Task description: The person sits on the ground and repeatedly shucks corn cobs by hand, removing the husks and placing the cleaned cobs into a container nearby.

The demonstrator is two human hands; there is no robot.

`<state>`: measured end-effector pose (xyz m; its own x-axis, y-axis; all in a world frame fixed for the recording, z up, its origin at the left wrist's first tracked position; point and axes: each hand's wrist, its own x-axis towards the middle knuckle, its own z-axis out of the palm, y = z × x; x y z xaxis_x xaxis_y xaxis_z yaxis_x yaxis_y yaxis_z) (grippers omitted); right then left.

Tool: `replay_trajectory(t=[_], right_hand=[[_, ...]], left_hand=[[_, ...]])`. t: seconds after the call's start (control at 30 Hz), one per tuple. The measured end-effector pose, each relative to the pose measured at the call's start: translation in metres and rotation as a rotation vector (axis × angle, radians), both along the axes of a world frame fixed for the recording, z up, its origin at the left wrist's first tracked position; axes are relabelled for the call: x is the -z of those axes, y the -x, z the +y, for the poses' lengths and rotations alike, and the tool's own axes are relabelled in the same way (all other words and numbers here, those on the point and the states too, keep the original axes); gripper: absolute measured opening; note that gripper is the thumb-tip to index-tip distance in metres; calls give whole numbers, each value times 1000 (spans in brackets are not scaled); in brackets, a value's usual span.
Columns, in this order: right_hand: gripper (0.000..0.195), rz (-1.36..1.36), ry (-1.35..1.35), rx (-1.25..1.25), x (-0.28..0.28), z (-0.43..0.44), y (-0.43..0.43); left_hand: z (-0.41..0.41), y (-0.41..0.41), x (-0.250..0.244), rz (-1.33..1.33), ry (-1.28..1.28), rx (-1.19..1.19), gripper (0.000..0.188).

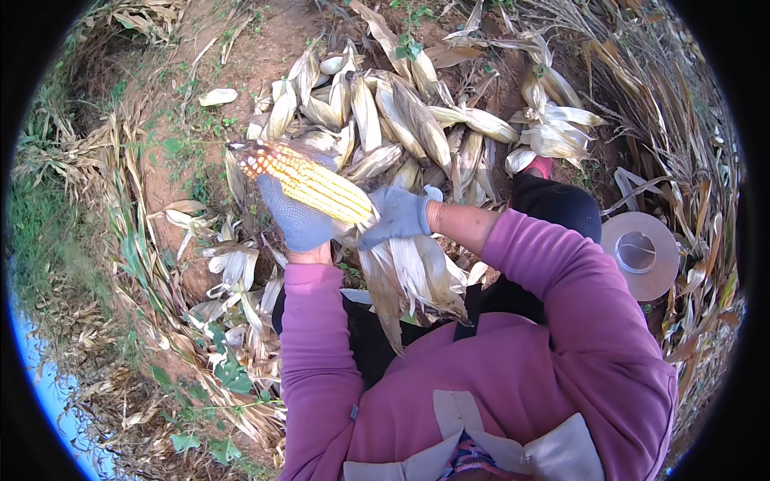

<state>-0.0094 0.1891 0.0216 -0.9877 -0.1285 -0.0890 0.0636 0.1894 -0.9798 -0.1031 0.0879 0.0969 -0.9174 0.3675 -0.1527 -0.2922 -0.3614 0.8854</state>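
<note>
A bared ear of yellow corn (pixel 322 187) lies slantwise across my left hand (pixel 295 213), its tip up and to the left. That hand, in a grey knit work glove, cups the cob from below. My right hand (pixel 394 215), gloved alike, grips the butt end where the dry husk is peeled back. The pale husk leaves (pixel 415 273) hang from under the right hand toward my lap. Just beyond both hands lies a heap of corn ears in dry husks (pixel 367 114).
A light sun hat (pixel 640 255) rests on the ground to my right, beside my knee (pixel 559 207). Loose husks (pixel 234 264) lie at left on reddish soil (pixel 165 168). Dry corn stalks (pixel 680 120) line the right side. Low green weeds (pixel 231 370) grow at lower left.
</note>
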Motion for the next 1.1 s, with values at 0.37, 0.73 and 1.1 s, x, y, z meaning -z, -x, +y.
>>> replay_trajectory(t=[0.37, 0.73, 1.1], right_hand=[[37, 40, -372, -85, 29, -10, 4], [36, -109, -860, 108, 35, 15, 10], [42, 94, 327, 616, -27, -29, 82]], left_hand=[[-11, -15, 19, 294, 341, 370, 63], [-16, 26, -6, -301, -302, -60, 50], [-48, -42, -12, -170, -435, 714, 53]])
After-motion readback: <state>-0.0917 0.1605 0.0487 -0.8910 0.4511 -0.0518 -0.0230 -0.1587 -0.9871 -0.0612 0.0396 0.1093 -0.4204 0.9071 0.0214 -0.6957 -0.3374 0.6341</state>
